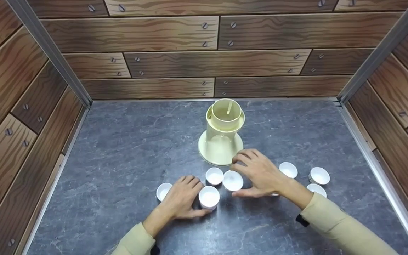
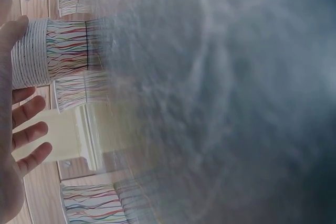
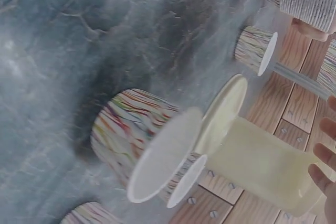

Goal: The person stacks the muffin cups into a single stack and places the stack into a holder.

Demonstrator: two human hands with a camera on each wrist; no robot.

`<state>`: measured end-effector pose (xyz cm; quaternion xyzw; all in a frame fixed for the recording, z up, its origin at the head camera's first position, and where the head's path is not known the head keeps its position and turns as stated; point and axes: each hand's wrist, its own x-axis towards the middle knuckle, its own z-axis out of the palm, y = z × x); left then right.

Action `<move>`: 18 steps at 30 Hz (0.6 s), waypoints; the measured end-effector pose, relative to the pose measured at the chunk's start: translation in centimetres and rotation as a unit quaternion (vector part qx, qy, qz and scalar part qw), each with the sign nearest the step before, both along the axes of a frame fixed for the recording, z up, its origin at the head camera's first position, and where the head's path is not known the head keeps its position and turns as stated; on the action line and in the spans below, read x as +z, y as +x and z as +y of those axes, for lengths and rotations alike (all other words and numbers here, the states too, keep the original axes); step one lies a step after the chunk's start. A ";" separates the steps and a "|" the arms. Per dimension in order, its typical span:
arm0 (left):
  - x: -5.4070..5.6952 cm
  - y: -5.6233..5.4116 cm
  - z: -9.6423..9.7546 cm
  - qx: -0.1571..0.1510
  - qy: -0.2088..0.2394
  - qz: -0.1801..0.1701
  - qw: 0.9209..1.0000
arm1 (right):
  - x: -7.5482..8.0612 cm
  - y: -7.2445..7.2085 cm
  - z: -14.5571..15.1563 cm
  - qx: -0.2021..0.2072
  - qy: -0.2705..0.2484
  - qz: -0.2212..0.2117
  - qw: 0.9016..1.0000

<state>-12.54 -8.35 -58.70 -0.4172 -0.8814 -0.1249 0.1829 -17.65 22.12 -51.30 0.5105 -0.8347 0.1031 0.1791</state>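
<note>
My left hand [image 1: 181, 200] grips a tall stack of nested paper cups [image 2: 29, 53] between thumb and fingers. The white rims are layered, and the lowest cup shows coloured wavy lines. My right hand [image 1: 260, 173] holds a white paper cup [image 1: 232, 180] between thumb and fingers; its patterned side shows at the edge of the right wrist view. Between the hands, a single cup [image 1: 214, 176] stands upright just behind the stack. Beyond them is a pale yellow cylinder [image 1: 221, 136] on a round base, with a narrower cup-like piece and a thin stick in its top.
One paper cup [image 1: 164, 191] stands left of my left hand, partly hidden by it. Several more, among them a cup [image 1: 288, 170] and another cup [image 1: 319, 175], stand right around my right forearm. Wood-patterned walls [image 1: 218, 63] and metal rails [image 1: 384, 198] bound the dark marbled table [image 1: 129, 141].
</note>
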 end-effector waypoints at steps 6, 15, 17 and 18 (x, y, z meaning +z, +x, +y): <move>0.1 0.1 0.0 0.001 -0.005 -0.009 1.000 | 0.9 0.3 -0.8 0.010 0.000 0.001 1.000; 0.1 0.0 -0.1 0.001 -0.008 -0.008 1.000 | 1.7 0.6 -1.7 0.018 0.012 0.001 1.000; 0.1 0.0 -0.1 0.001 -0.008 -0.005 1.000 | 1.7 0.6 -1.8 0.020 0.015 0.003 1.000; 0.1 0.0 -0.1 0.001 -0.009 -0.004 1.000 | 1.8 0.6 -1.9 0.022 0.015 0.004 1.000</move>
